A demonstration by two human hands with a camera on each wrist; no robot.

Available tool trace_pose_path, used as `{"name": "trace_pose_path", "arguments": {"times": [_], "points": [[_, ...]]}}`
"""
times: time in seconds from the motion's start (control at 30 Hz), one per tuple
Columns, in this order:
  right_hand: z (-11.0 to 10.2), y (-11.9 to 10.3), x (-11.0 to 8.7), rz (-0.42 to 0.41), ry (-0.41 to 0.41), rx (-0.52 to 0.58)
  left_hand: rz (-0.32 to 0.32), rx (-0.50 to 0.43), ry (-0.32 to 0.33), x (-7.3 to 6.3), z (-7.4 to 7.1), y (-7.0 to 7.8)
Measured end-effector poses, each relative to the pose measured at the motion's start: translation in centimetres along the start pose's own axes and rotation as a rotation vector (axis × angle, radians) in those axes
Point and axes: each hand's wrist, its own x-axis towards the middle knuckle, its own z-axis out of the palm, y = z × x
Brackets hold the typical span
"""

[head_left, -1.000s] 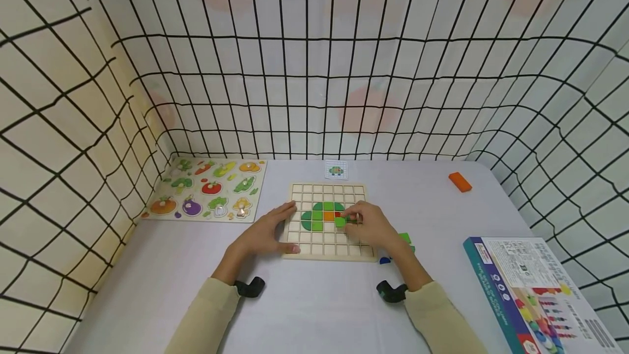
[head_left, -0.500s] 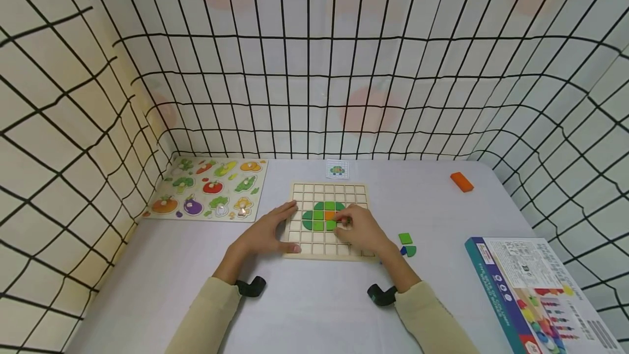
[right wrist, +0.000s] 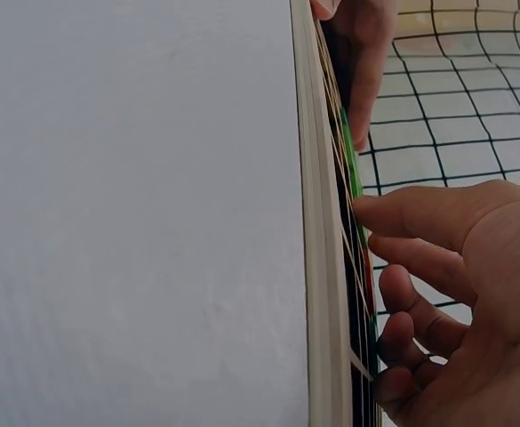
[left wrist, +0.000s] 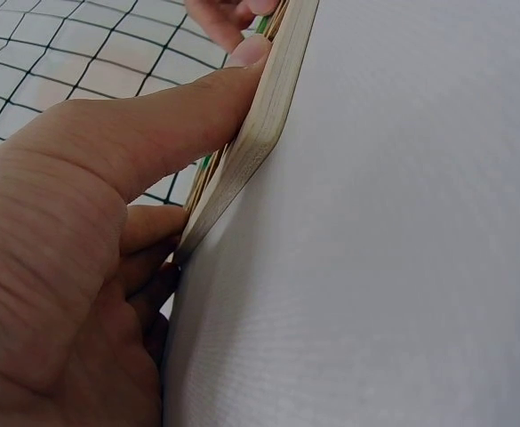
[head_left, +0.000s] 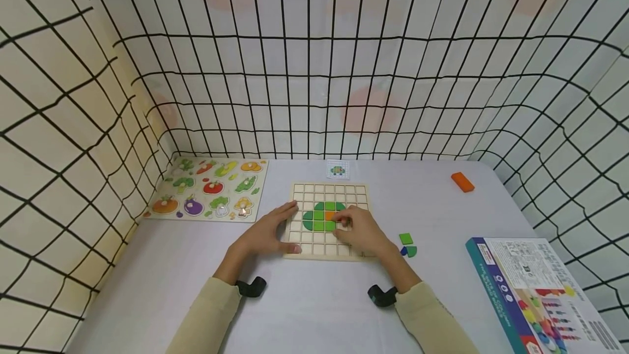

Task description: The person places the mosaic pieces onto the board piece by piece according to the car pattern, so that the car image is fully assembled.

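Observation:
A wooden grid board point(head_left: 326, 247) lies in the middle of the table, with green square and quarter-round tiles and an orange tile point(head_left: 328, 216) in its cells. My left hand point(head_left: 262, 232) rests at the board's left edge, fingers spread along the side and thumb point(left wrist: 202, 102) on the near corner. My right hand point(head_left: 362, 229) is over the right half of the board. Its thumb and index finger are at a green square tile point(head_left: 330, 225) that sits in the grid below the orange one; the other fingers curl. A red bit shows under the fingers in the right wrist view.
Right of the board lie a green square point(head_left: 405, 239), a green quarter-round point(head_left: 411, 251) and a blue piece point(head_left: 404, 251). A picture card point(head_left: 338, 169) lies behind. A vegetable puzzle point(head_left: 206, 190) is at left, an orange block point(head_left: 463, 182) and a printed box point(head_left: 540, 294) at right. Black mesh point(head_left: 308, 78) surrounds the table.
My right hand has moved left, bringing the green square tile into the row below the orange tile, and has stayed there since. My left hand has not moved.

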Motion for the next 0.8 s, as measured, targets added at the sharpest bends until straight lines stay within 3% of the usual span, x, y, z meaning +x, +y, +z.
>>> {"name": "trace_pose_path", "arguments": {"times": [0.27, 0.8], "points": [[-1.7, 0.8, -0.6, 0.001, 0.013, 0.073, 0.001, 0.0, -0.008, 0.0, 0.2, -0.1], [-6.7, 4.6, -3.7, 0.123, 0.147, -0.066, -0.008, -0.011, -0.004, 0.1, 0.2, -0.2]]}}
